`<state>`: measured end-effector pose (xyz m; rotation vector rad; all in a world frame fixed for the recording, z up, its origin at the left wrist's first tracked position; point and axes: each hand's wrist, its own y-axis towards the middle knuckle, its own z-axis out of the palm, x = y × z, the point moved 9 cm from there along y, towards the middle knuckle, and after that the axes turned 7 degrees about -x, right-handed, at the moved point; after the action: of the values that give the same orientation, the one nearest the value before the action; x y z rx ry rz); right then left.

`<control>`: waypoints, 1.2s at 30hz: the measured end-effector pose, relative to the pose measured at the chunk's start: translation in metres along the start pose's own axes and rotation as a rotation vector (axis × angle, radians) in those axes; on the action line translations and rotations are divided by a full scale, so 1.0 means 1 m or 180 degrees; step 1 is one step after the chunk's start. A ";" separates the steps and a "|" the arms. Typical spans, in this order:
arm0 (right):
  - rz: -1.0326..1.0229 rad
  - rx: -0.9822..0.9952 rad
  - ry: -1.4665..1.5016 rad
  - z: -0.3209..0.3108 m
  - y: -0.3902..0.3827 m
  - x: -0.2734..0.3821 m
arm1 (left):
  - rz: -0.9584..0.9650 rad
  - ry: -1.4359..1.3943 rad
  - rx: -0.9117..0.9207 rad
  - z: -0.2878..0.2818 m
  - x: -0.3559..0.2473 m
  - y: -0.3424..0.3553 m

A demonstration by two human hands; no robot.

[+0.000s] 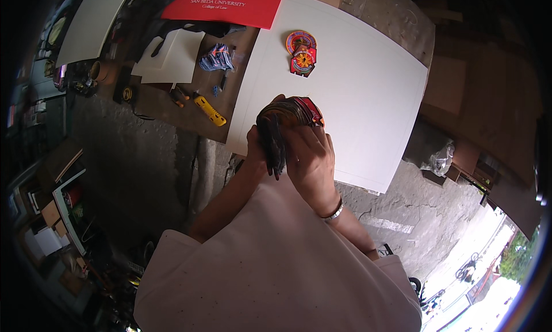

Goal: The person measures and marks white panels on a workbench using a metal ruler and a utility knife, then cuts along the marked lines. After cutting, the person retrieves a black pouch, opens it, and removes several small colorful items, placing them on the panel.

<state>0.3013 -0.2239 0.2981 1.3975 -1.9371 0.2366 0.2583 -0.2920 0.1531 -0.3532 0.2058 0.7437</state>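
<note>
A thick stack of embroidered patches [287, 109] is held up in front of my chest, over the near edge of the white board [351, 90]. My right hand [310, 156] wraps its fingers round the right side of the stack. On the other side, my left hand [254, 145] grips it, with most of its fingers hidden behind. A dark, thin-edged part of the bundle [272, 148] points down toward me; its exact shape is hard to make out. Farther up the board lie a round patch [296, 37] and a red-edged patch [303, 62], overlapping.
Left of the board, a yellow utility knife [210, 110] lies on the brown table [167, 106]. Beyond it are a bundled striped cloth [216, 57] and a pale sheet [175, 59]. A red printed sheet [230, 13] overlaps the board's far left corner. A clear plastic bag [441, 159] sits at right.
</note>
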 end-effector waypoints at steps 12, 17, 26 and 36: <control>-0.0094 -0.0958 0.0316 -0.012 -0.008 -0.001 | -0.0204 -0.1032 0.0223 -0.009 0.007 -0.005; -0.0010 -0.1960 0.0266 -0.046 -0.004 -0.022 | -0.0396 -0.0915 -0.0191 -0.033 0.010 -0.013; 0.1567 -0.0882 0.1285 0.064 0.052 -0.211 | -0.0504 -0.0495 -0.0789 -0.076 0.003 -0.037; 0.0773 0.0205 0.2168 0.020 -0.002 -0.086 | 0.0094 -0.0278 -0.0544 -0.048 -0.018 -0.038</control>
<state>0.3068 -0.1702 0.2277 0.9396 -1.5175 0.7852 0.2691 -0.3476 0.1240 -0.4796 0.0651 0.8063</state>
